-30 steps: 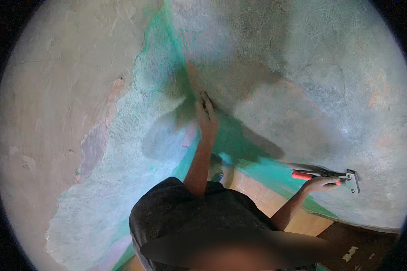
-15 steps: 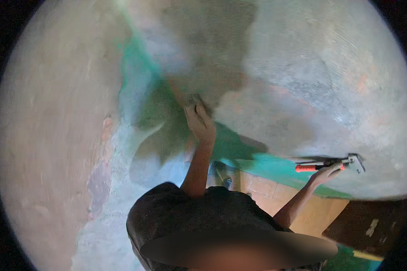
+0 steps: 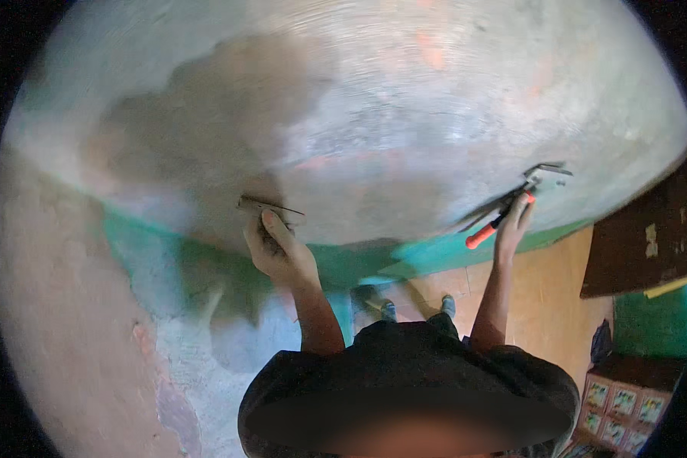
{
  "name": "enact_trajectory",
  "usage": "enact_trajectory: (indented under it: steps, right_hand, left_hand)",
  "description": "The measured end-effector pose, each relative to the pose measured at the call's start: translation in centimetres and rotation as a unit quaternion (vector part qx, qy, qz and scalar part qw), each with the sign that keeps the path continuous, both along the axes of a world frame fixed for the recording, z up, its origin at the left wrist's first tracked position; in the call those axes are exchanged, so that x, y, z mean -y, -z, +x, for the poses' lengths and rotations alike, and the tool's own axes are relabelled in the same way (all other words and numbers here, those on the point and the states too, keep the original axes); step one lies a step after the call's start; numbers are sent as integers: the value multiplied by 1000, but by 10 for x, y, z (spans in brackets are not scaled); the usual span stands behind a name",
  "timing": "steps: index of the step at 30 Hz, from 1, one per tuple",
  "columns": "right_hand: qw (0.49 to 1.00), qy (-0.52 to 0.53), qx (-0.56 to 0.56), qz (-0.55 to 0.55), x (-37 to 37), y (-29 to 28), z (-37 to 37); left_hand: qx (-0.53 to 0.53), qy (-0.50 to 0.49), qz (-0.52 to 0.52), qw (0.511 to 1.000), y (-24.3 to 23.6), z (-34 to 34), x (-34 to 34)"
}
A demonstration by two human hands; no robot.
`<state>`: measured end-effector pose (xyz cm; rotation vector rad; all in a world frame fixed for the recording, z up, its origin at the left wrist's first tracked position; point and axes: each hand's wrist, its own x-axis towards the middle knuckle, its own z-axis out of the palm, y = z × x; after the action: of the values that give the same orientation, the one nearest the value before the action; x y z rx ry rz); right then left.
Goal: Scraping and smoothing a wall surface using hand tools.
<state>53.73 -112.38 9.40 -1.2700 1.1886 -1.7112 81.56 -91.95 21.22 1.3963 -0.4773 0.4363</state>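
Wall (image 3: 435,130): the largest item in my view, rough grey plaster with worn reddish patches and a green painted band (image 3: 435,256) along its foot. The picture is smeared, so I cannot read fine texture.

Floor (image 3: 549,305): tan, lower right. My two shoes (image 3: 385,305) stand close to the wall's base.

Dark board (image 3: 633,237): brown panel leaning at far right, carrying one small pale label near its upper part; a yellow strip (image 3: 668,288) lies just below it.

Boxes (image 3: 614,397): a row of small square packages at lower right, each with a pale face and a coloured picture, standing side by side under a dark lid.

Left hand (image 3: 278,252): pressed to the wall above the green band, fingers closed round a thin flat metal tool (image 3: 271,206), its blade lying against the plaster. I cannot tell what kind.

Right hand (image 3: 511,225): raised to the wall well apart from the left, its grip shut on a plier-like tool with orange handles (image 3: 504,214), metal jaws pointing up and right.

Step, as I judge it: working the plaster with both tools set against it. The next move calls for steady pressure and a flat blade.
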Motion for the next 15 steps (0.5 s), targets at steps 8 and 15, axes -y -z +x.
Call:
enact_trajectory:
  steps: [8,15]
  right_hand:
    - [989,-131,59,-31,-2,-14,-3]
    - [994,-101,26,-28,10,2,-23]
  left_hand:
    - [120,170,134,969,98,-76,48]
    - [-69,-40,-27,996,56,-12,20]
